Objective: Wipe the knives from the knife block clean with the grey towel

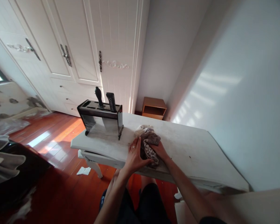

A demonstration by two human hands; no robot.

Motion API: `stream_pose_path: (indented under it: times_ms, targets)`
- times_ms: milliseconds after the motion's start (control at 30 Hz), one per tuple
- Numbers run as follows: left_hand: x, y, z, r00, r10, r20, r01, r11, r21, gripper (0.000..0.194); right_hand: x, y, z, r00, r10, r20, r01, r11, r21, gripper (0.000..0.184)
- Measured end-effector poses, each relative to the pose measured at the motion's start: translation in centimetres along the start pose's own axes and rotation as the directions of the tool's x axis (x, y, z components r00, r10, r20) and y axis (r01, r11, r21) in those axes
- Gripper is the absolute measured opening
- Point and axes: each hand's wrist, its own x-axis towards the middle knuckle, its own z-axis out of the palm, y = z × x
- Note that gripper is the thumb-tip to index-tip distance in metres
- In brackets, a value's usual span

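A crumpled brown-and-white patterned cloth lies bunched on the white desk near its front edge. My left hand is against the cloth's left side, its thumb reaching across the near part and the fingers along the edge. From the right, my right hand grips the cloth, with its fingertips hidden in the folds. Beyond the cloth sits a paler bunched piece; I cannot tell whether it is part of the same cloth. To the left, a dark knife block stands upright, holding two black-handled knives.
A white wardrobe stands behind the desk, and a small brown cabinet is in the corner. The wall borders the desk on the right. White paper lies on the red wooden floor; a black object bearing grey fabric is at left.
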Motion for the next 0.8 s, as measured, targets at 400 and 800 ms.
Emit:
stream_pose_path:
  times_ms: [400,800]
  targets:
    - [-0.1,4.8,2.7,0.990,-0.099,-0.101,0.084,0.986,-0.145,0.060,-3.7,-0.8,-6.8,0.989,0.113,-0.091,-0.107,0.991,0.076,0.052]
    - [1.9,7.0,5.0,0.953,-0.259,-0.159,0.098,0.755,-0.648,0.035,-7.2,-0.5,-15.1,0.944,0.087,-0.318,-0.033,0.985,0.171,0.063]
